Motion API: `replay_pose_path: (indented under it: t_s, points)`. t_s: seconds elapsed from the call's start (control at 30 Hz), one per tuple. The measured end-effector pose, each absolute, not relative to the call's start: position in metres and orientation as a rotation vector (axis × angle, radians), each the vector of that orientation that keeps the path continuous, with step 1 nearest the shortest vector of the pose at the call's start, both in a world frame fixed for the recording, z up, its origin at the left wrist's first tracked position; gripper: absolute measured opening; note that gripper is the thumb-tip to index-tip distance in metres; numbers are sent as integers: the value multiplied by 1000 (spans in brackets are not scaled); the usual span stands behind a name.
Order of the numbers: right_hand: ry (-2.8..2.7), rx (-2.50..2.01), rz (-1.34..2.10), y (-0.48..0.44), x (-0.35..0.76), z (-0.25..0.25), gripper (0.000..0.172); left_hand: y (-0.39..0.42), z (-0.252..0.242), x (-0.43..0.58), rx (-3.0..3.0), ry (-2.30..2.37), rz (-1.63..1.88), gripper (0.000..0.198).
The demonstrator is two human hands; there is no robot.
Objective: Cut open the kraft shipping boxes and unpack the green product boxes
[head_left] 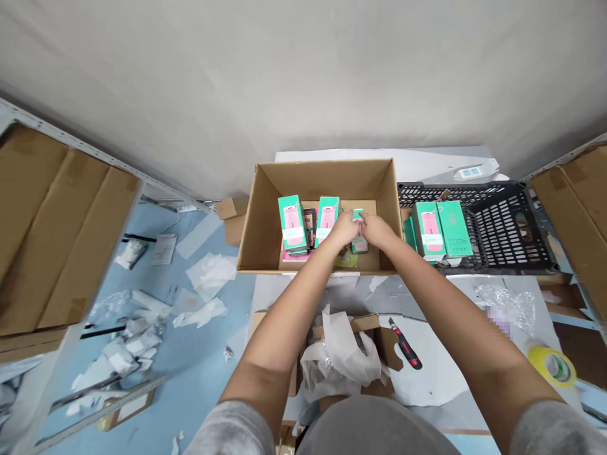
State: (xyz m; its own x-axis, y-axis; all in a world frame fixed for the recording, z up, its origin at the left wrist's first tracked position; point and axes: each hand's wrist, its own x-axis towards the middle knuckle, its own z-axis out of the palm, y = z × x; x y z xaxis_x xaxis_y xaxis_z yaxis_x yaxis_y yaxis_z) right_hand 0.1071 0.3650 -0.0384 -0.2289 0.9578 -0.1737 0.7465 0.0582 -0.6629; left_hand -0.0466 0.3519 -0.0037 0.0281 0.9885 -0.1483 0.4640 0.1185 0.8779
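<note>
Both hands are shown inside a cardboard carton (260, 221), the left hand (344, 229) and the right hand (378, 230) brought together, fingers closed over the top of a small green box (359, 234). The box is held upright toward the carton's right side. Exact finger placement is hidden by the hands themselves. It is judged light and stiff, though its thin printed card may be slick and easily dented at the corners; the two broad faces are considered the safest place to take hold.

Just left of the hands, two green boxes (293, 224) with pink panels are stood upright, a dark box (309, 227) between them and a pink packet (294, 255) at their base. A yellow-green packet (345, 258) is seen just below the hands.

To the right, more green boxes (429, 229) are propped in a black crate (507, 234). Below the forearms, white paper (339, 357) is bunched in an open box (367, 323), with a red box cutter (405, 344) laid beside it and a yellow tape roll (552, 366) farther right. Paper scraps (211, 275) are strewn across a blue floor (208, 341) at left, while flattened cartons (47, 221) are stacked on metal shelving at either side.
</note>
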Motion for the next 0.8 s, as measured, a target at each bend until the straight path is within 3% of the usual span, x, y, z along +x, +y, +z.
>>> replay_pose_path:
  t_s: [0.17, 0.33, 0.47, 0.6, 0.7, 0.8]
  points:
    - [-1916, -1417, 821, 221, 134, 33, 43, 199, 67, -102, 1481, 1696, 1094, 41]
    - [-1893, -1656, 912, 55, 166, 4, 40, 26, 63, -115, 1284, 2150, 777, 35]
    - [-1786, -1934, 1034, -9, 178, -46, 71, -54, 29, -94, 1206, 2242, 346, 43]
    - [-1633, -2058, 1149, -13, 179, -65, 92, -72, 4, -73, 1125, 2240, 187, 71]
    - [-1486, -2114, 1225, -6, 183, -61, 83, -69, 1, -66, 1044, 2290, 177, 82]
    - [-1450, -2105, 1354, -8, 191, -48, 50, -66, 9, -58, 1052, 2335, 226, 81]
